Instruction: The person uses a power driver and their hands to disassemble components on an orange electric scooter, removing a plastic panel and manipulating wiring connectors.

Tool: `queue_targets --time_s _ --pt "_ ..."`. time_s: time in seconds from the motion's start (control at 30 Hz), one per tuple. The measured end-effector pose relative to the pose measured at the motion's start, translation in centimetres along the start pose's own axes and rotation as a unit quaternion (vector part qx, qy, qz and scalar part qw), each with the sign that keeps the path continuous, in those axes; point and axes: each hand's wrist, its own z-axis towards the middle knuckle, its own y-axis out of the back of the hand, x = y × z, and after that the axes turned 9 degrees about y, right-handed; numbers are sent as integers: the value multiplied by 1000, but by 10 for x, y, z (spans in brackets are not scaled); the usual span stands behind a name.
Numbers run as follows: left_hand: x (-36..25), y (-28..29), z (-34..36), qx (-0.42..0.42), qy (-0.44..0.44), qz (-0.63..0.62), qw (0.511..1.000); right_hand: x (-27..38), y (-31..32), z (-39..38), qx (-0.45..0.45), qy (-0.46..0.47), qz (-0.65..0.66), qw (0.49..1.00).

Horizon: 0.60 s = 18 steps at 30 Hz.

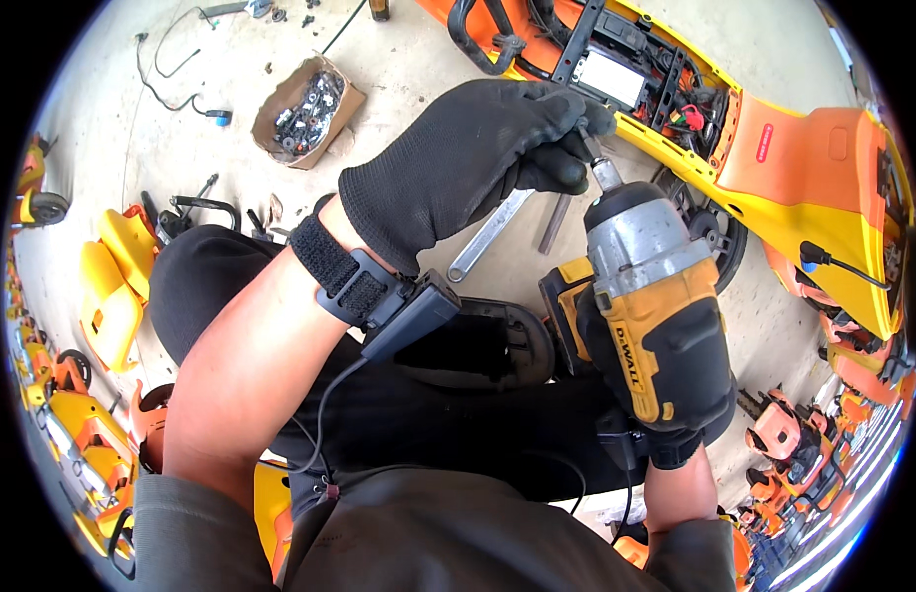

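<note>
My left hand [477,158], in a black glove, has its thumb and fingers closed on a small dark metal bit [590,145] at the nose of a yellow and black impact wrench [655,316]. A silver socket fitting [604,172] sits on the nose. My right hand [606,350], mostly hidden behind the tool, grips the wrench, which points up and away from me. An open-ended steel wrench [482,242] and a dark metal bar [554,222] lie on the floor just past my hands.
An orange and yellow kart chassis [803,187] with exposed wiring stands ahead right. A cardboard box [334,118] of hardware, cables [172,99] and loose yellow seat shells [112,296] lie on the concrete floor [408,39]. More kart bodies [788,439] crowd both sides.
</note>
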Motion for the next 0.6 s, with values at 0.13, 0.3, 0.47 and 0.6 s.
queue_targets --time_s 0.13,0.3,0.47,0.6 --pt "-1 4 -1 -7 -1 24 1000 -16 -15 -30 67 -93 28 993" --pt "-5 3 -1 -24 23 30 999 -26 -17 -43 45 -109 74 990" --pt "-4 3 1 -30 29 29 999 -30 -21 -46 36 -119 123 985" --pt "-9 0 -2 -45 51 27 997 -33 -15 -49 26 -134 176 975"
